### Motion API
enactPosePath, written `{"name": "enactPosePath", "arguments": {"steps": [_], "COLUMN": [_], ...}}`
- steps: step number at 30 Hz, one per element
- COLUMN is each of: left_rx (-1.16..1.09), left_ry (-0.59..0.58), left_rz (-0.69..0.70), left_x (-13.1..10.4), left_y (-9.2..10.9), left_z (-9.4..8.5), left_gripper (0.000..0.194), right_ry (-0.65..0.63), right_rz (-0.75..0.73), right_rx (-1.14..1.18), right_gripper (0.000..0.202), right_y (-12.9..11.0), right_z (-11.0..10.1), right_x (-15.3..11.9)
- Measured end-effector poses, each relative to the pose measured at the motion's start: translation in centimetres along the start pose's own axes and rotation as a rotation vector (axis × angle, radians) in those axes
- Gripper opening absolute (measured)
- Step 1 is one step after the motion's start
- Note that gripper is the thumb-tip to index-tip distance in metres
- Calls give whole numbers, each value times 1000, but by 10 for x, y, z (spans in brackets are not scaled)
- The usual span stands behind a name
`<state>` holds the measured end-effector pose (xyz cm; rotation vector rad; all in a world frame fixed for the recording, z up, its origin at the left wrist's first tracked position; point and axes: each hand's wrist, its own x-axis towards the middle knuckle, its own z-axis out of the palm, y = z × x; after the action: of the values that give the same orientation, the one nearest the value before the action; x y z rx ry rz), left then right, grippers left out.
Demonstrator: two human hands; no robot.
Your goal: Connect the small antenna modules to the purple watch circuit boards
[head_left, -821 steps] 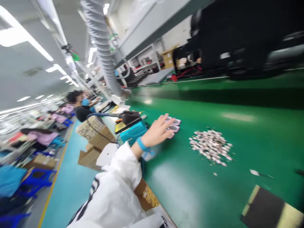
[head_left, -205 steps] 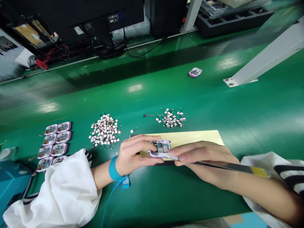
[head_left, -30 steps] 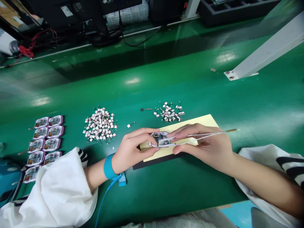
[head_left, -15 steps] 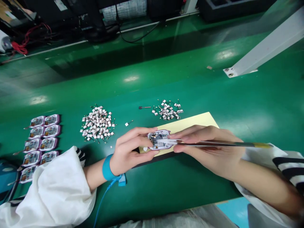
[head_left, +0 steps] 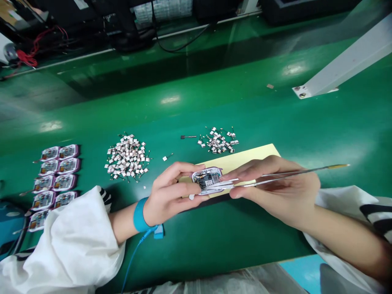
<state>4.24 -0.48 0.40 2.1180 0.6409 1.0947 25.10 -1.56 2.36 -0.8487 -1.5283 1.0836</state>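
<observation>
My left hand [head_left: 174,188], with a blue wrist strap [head_left: 140,215], grips a small circuit board in a white and purple housing [head_left: 218,173] by its left side. A pair of metal tweezers [head_left: 284,173] is pinched in my right hand [head_left: 272,188], between thumb and fingers. The tips lie over the lower part of the board, close to my left fingers. Whether they hold a part is too small to tell. A small white round piece [head_left: 191,197] shows below my left fingers. Underneath lies a yellow sheet [head_left: 260,153] on a dark pad.
Several similar housed boards [head_left: 64,181] stand in two columns at left. A large pile of small white square parts with leads [head_left: 128,157] and a smaller pile [head_left: 219,141] lie beyond my hands. A dark flat piece [head_left: 187,137] lies between them. A white metal post [head_left: 343,65] stands far right.
The tweezer tips have moved left and down across the board, towards my left fingers. Their back end has swung upward, away from me. My left hand still holds the board.
</observation>
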Motion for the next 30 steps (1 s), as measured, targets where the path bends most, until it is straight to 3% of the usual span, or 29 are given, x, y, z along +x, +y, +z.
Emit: {"name": "enactPosePath", "arguments": {"steps": [6, 12, 21, 30], "left_rx": [39, -8, 40, 20], "left_ry": [-30, 18, 38, 38], "left_rz": [19, 6, -29, -43], "left_x": [3, 6, 8, 8], "left_y": [1, 2, 3, 3], "left_z": [-1, 0, -2, -2], "left_gripper": [14, 12, 14, 14], "right_ry": [28, 10, -105, -116], "right_rz": [-53, -38, -99, -65], "right_rx": [-15, 52, 62, 82], "right_gripper": [30, 32, 36, 30], "right_y": [-3, -5, -5, -9], "right_z": [2, 1, -2, -3], "right_x": [1, 3, 1, 0]}}
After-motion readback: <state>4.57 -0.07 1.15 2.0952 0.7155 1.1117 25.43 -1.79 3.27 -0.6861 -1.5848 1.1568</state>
